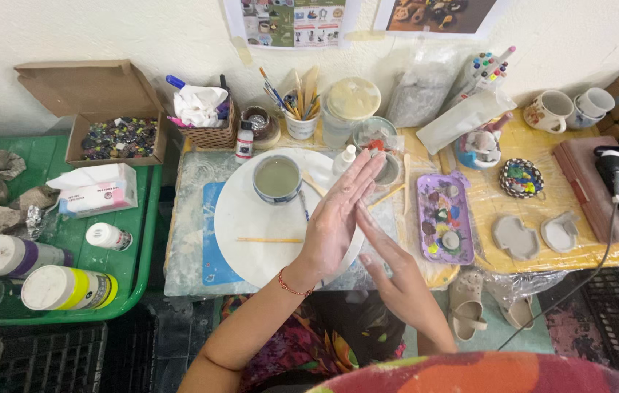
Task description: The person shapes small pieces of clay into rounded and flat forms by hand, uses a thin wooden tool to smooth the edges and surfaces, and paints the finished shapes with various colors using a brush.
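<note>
Your left hand point(338, 218) is raised flat over the tabletop point(193, 175), fingers straight and together, palm turned toward your right hand point(389, 266). A red cord bracelet point(291, 285) sits at the left wrist. Your right hand is also flat and extended, fingers together, its fingertips meeting the heel of the left palm. Both hands are spread wide and hold nothing; whether anything is pressed between the palms cannot be told.

Directly beneath the left hand lies a round white board point(251, 218). On it, up and left of the left fingertips, stands a cup of cloudy water point(277, 178). A thin wooden stick point(269, 239) lies on the board just left of the left wrist.

Just right of the right hand's fingers sits a purple paint palette point(444, 218) with mixed colour dabs. Further right of it lie two grey clay pieces point(535, 234), side by side.

Beyond the left fingertips, near the wall, stands a cup of brushes point(300, 120) and a lidded tub point(351, 105).

Well left of the left hand, a green tray point(135, 240) holds paint jars point(69, 287).
</note>
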